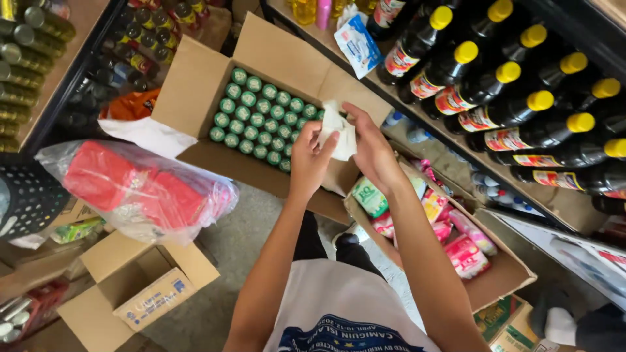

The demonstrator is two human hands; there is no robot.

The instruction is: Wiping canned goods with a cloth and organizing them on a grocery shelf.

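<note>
Both hands meet in front of the person's chest, above the near flap of an open cardboard box [195, 91]. The left hand [312, 160] and the right hand [370, 146] together grip a small white packet [339, 133], a soft, crumpled piece of pale wrapping or tissue-like material. It looks limp and creased, folding over itself between the fingers, with a ragged upper edge that sticks up just above the left thumb. Its surface is plain white with no pattern that can be made out. The left hand's fingers curl closed around its lower left side, while the right hand's fingers pinch its right side from above.

Behind the packet, the open box holds tight rows of green-capped bottles [257, 114] standing upright. To the right of the hands, a second cardboard box [502, 277] on the floor contains pink and green pouches [456, 251]. Along the shelf [456, 146] on the right lie dark bottles with yellow caps [508, 111]. To the left, a clear plastic bag of red packs [137, 189] rests over another carton.
</note>
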